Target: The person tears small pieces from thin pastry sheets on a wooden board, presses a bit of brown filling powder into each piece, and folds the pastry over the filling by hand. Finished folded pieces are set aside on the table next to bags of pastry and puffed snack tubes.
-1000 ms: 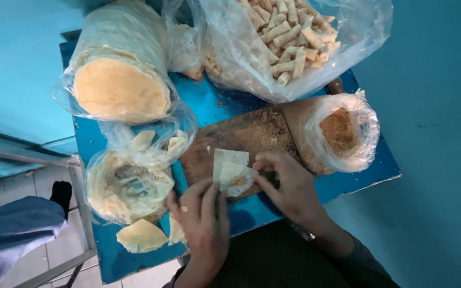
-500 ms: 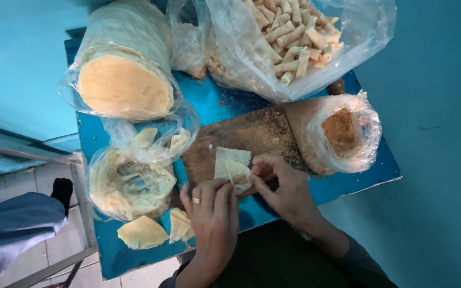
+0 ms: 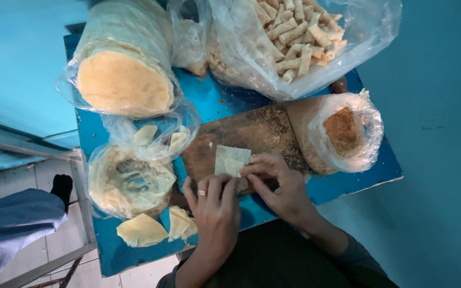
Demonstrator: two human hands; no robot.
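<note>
Wrapper is lying on the board just beyond our fingertips; both hands, left and right, are pinching its near edge with curled fingers. We are keeping the fold tight and even.

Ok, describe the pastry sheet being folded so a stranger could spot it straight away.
Start at the blue table and find the brown wooden board in its middle. At the board's near edge, the left hand and right hand both touch a small pale wrapper sheet. Unlike the loose pale pieces at the table's near left corner, it lies flat on the board, alone, under fingertips.
</note>
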